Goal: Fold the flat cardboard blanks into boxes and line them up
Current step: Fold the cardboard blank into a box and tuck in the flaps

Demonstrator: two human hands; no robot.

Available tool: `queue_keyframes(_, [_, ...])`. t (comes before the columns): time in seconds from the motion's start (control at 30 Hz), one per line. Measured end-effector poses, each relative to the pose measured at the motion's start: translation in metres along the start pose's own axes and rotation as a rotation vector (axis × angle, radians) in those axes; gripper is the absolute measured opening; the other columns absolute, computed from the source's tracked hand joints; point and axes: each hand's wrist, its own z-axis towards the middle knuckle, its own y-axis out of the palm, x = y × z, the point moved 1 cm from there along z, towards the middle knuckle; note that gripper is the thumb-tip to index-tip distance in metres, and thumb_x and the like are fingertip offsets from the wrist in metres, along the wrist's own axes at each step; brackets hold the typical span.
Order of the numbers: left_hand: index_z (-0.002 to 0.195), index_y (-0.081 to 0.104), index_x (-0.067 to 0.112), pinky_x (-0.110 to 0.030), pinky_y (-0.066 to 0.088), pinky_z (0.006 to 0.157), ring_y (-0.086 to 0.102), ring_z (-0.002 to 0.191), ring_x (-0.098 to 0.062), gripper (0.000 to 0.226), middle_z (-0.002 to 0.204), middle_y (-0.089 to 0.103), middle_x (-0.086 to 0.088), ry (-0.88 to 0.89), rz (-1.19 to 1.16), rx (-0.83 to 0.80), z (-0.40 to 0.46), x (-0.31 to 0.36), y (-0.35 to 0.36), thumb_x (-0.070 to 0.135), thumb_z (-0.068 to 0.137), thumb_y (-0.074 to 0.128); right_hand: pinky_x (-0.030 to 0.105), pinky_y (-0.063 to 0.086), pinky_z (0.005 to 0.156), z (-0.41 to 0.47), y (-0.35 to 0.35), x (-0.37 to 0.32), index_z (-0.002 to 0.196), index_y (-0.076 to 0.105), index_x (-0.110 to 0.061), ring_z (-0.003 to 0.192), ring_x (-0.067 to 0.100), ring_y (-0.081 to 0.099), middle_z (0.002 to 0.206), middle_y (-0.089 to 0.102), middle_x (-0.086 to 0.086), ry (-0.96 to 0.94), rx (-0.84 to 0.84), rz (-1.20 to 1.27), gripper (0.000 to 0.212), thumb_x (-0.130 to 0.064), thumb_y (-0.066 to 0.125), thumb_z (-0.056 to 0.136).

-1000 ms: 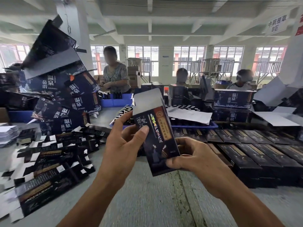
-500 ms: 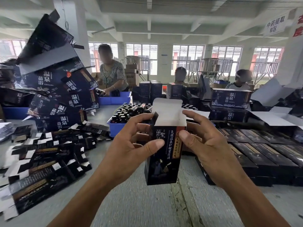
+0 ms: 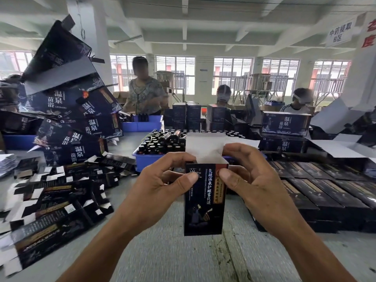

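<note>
Raised upright now, box (image 3: 204, 200) gripped by left hand (image 3: 162, 186) and right hand (image 3: 250, 180); bottles fill blue tray (image 3: 140, 161).

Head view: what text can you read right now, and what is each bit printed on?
"中药提取 B区": hanging sign.
"温泉 苗浴": large dark boxes, stacked left and far right.
Small box, pinched by left hand and right hand: white column partly legible, "...温泉护眼雾化液".
Flat blanks and red wall characters: unreadable.
</note>
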Motion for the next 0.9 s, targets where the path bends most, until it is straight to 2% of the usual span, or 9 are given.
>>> queue_keyframes(0.1, [0.107, 0.069, 0.044, -0.018, 0.056, 0.075, 0.071, 0.095, -0.011, 0.026, 0.107, 0.073, 0.008, -0.006, -0.025, 0.002, 0.0000, 0.0006, -0.0002, 0.034, 0.083, 0.068, 0.016, 0.056, 0.079, 0.0007, -0.0022, 0.0006, 0.124, 0.050, -0.060, 0.113, -0.002, 0.063, 0.131, 0.061, -0.028, 0.009, -0.003, 0.022, 0.053, -0.034, 0.073, 0.085])
queue_keyframes(0.2, [0.108, 0.068, 0.045, -0.017, 0.056, 0.070, 0.071, 0.096, -0.009, 0.026, 0.108, 0.073, 0.011, -0.010, -0.017, -0.010, -0.0002, 0.0013, -0.0006, 0.032, 0.085, 0.067, 0.013, 0.054, 0.081, 0.0004, -0.0048, 0.0009, 0.131, 0.049, -0.060, 0.114, 0.003, 0.064, 0.133, 0.062, -0.022, 0.019, -0.041, 0.030, 0.062, -0.024, 0.074, 0.088])
queue_keyframes(0.27, [0.109, 0.067, 0.047, -0.018, 0.055, 0.068, 0.071, 0.096, -0.010, 0.027, 0.109, 0.073, 0.013, -0.013, -0.001, -0.016, -0.0001, 0.0017, -0.0006, 0.034, 0.085, 0.067, 0.013, 0.054, 0.080, 0.0001, -0.0060, -0.0002, 0.130, 0.052, -0.059, 0.113, 0.005, 0.065, 0.132, 0.062, -0.020, 0.023, -0.061, 0.020, 0.061, -0.019, 0.074, 0.089])
queue_keyframes(0.4, [0.113, 0.065, 0.050, -0.018, 0.055, 0.068, 0.071, 0.098, -0.012, 0.029, 0.113, 0.072, 0.015, -0.016, 0.041, -0.024, -0.0004, 0.0026, -0.0005, 0.038, 0.086, 0.065, 0.030, 0.057, 0.085, 0.0002, -0.0053, -0.0016, 0.117, 0.063, -0.048, 0.112, 0.011, 0.067, 0.125, 0.067, -0.013, 0.053, -0.071, 0.006, 0.044, -0.014, 0.072, 0.090])
queue_keyframes(0.47, [0.114, 0.065, 0.050, -0.018, 0.054, 0.069, 0.071, 0.099, -0.012, 0.029, 0.114, 0.071, 0.015, -0.013, 0.058, -0.025, -0.0006, 0.0035, -0.0003, 0.039, 0.087, 0.065, 0.035, 0.055, 0.091, 0.0000, -0.0055, -0.0020, 0.112, 0.065, -0.045, 0.110, 0.012, 0.068, 0.121, 0.070, -0.011, 0.071, -0.059, 0.025, 0.037, -0.020, 0.074, 0.087])
queue_keyframes(0.57, [0.115, 0.064, 0.048, -0.019, 0.055, 0.069, 0.071, 0.098, -0.012, 0.030, 0.115, 0.071, 0.017, -0.015, 0.070, -0.016, -0.0010, 0.0041, -0.0003, 0.037, 0.088, 0.065, 0.037, 0.054, 0.094, -0.0002, -0.0047, -0.0044, 0.112, 0.068, -0.044, 0.110, 0.010, 0.068, 0.118, 0.071, -0.010, 0.090, -0.035, 0.052, 0.033, -0.048, 0.076, 0.080])
queue_keyframes(0.63, [0.115, 0.064, 0.047, -0.018, 0.055, 0.069, 0.071, 0.098, -0.011, 0.030, 0.114, 0.071, 0.018, -0.019, 0.073, -0.013, -0.0012, 0.0049, 0.0004, 0.036, 0.088, 0.065, 0.043, 0.052, 0.099, 0.0002, -0.0029, -0.0050, 0.109, 0.070, -0.041, 0.110, 0.012, 0.068, 0.115, 0.073, -0.007, 0.096, 0.000, 0.068, 0.036, -0.059, 0.073, 0.078])
queue_keyframes(0.73, [0.115, 0.064, 0.047, -0.018, 0.055, 0.070, 0.072, 0.098, -0.010, 0.031, 0.116, 0.071, 0.019, -0.018, 0.058, -0.012, -0.0016, 0.0058, 0.0035, 0.035, 0.086, 0.065, 0.048, 0.052, 0.100, 0.0005, -0.0008, -0.0050, 0.103, 0.072, -0.038, 0.104, 0.014, 0.070, 0.107, 0.075, -0.005, 0.106, 0.041, 0.085, 0.032, -0.052, 0.071, 0.074])
queue_keyframes(0.9, [0.105, 0.063, 0.045, -0.017, 0.055, 0.066, 0.073, 0.094, -0.011, 0.030, 0.110, 0.074, 0.014, -0.019, -0.016, 0.037, -0.0016, 0.0045, 0.0062, 0.030, 0.080, 0.072, 0.045, 0.055, 0.096, -0.0001, -0.0012, -0.0062, 0.098, 0.072, -0.038, 0.098, 0.011, 0.071, 0.104, 0.075, -0.007, 0.093, 0.073, 0.061, 0.024, -0.046, 0.070, 0.075])
